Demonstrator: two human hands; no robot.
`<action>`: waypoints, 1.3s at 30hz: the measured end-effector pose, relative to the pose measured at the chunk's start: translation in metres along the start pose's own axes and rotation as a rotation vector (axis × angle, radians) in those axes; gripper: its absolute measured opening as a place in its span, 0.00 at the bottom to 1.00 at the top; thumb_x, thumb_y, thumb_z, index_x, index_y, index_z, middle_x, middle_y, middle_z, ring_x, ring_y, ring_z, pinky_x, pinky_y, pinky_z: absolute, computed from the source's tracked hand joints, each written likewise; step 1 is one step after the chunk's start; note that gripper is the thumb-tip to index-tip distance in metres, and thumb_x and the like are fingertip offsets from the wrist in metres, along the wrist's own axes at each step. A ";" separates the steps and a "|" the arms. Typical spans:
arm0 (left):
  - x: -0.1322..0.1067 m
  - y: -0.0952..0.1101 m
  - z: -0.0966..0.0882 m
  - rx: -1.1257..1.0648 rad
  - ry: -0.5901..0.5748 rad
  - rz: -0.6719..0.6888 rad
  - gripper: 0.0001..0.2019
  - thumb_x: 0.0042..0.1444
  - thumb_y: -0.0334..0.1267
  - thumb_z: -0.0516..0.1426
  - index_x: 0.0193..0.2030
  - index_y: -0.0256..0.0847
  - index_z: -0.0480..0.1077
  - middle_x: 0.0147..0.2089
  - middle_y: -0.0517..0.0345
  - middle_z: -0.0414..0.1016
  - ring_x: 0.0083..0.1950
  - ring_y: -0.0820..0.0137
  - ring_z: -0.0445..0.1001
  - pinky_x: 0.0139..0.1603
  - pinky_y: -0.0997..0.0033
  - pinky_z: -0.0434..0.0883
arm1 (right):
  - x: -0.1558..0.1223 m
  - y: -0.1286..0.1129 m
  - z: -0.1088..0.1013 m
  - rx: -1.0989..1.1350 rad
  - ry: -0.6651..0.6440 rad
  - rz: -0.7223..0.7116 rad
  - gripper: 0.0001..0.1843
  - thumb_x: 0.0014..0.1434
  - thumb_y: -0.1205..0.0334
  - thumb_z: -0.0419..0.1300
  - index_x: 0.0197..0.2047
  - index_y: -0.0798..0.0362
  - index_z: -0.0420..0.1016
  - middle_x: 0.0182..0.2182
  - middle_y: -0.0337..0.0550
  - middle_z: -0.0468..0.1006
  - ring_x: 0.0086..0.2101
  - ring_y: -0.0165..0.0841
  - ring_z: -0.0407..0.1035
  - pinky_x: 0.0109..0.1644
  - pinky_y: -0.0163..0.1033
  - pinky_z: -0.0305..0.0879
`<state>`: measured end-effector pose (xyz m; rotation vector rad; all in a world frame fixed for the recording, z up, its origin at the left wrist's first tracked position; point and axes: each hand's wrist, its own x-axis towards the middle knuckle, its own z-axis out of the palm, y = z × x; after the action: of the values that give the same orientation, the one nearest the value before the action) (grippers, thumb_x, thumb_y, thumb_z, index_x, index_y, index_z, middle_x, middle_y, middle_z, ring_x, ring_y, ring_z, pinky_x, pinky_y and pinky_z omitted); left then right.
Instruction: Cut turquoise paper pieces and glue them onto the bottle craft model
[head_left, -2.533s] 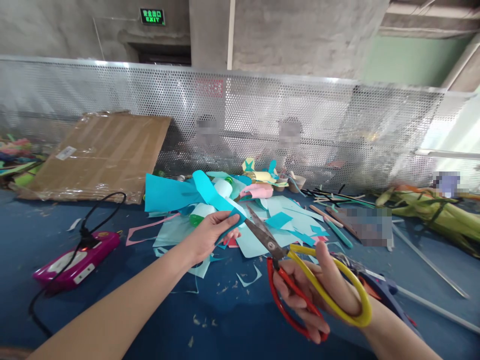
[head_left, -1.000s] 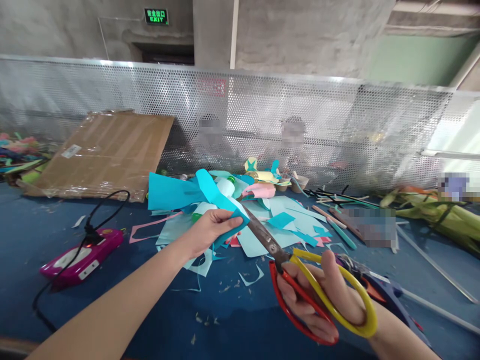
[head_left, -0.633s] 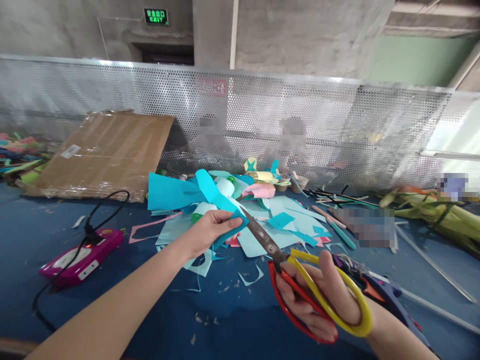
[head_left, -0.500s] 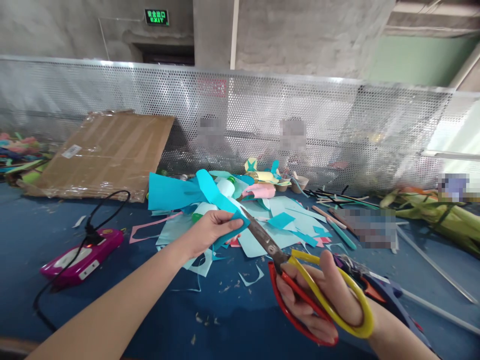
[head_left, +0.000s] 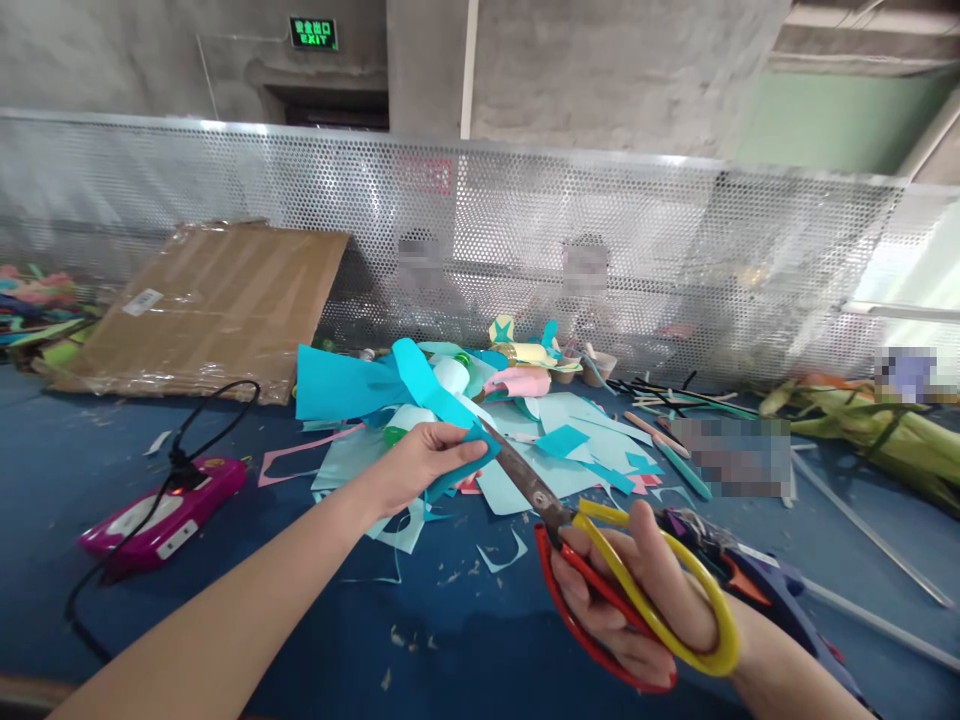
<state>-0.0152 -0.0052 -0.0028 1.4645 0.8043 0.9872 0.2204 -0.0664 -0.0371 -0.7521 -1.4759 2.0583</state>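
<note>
My left hand (head_left: 417, 466) pinches a small teal paper piece (head_left: 466, 462) above the blue table (head_left: 315, 640). My right hand (head_left: 634, 600) grips large scissors (head_left: 600, 570) with one red and one yellow handle loop. The steel blades (head_left: 517, 472) point up and left, and their tips meet the teal piece right beside my left fingers. The blades look nearly closed on the paper.
A heap of cut teal, pale blue and pink paper (head_left: 480, 420) lies behind my hands. A magenta device (head_left: 161, 515) with a black cable sits at left, a wrapped cardboard sheet (head_left: 202, 305) behind it. Sticks (head_left: 675, 440) and green stalks (head_left: 877, 430) lie right, before a perforated metal screen (head_left: 600, 250).
The scissors' blades went from open beside the paper to closing into it, working in small strokes. My left hand kept its hold and barely moved.
</note>
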 end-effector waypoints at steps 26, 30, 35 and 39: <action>0.000 -0.001 0.000 -0.033 -0.061 -0.007 0.16 0.45 0.48 0.67 0.20 0.38 0.75 0.18 0.64 0.64 0.22 0.78 0.59 0.23 0.76 0.59 | 0.002 0.003 -0.006 0.024 -0.012 0.054 0.45 0.42 0.16 0.35 0.27 0.53 0.60 0.14 0.28 0.58 0.07 0.17 0.46 0.06 0.25 0.45; 0.001 -0.002 0.001 -0.052 -0.042 -0.001 0.14 0.46 0.47 0.67 0.22 0.39 0.76 0.18 0.65 0.64 0.22 0.78 0.60 0.24 0.76 0.59 | 0.002 0.001 -0.004 0.023 0.033 0.107 0.44 0.39 0.15 0.39 0.28 0.53 0.59 0.14 0.26 0.57 0.07 0.15 0.44 0.06 0.24 0.45; 0.002 -0.002 -0.001 -0.034 -0.037 -0.006 0.15 0.45 0.49 0.67 0.22 0.39 0.76 0.19 0.64 0.63 0.23 0.77 0.60 0.25 0.75 0.59 | 0.002 -0.001 -0.004 0.024 0.045 0.116 0.44 0.39 0.15 0.42 0.27 0.53 0.58 0.14 0.26 0.58 0.07 0.15 0.44 0.06 0.23 0.46; 0.002 -0.003 -0.001 0.057 -0.051 0.001 0.17 0.47 0.50 0.65 0.20 0.39 0.72 0.18 0.65 0.58 0.22 0.77 0.55 0.24 0.74 0.56 | 0.002 0.001 -0.005 0.032 0.008 0.076 0.43 0.42 0.16 0.37 0.28 0.52 0.59 0.15 0.26 0.57 0.07 0.16 0.44 0.07 0.24 0.46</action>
<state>-0.0151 -0.0031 -0.0056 1.5329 0.8004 0.9303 0.2221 -0.0615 -0.0394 -0.8141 -1.4273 2.1273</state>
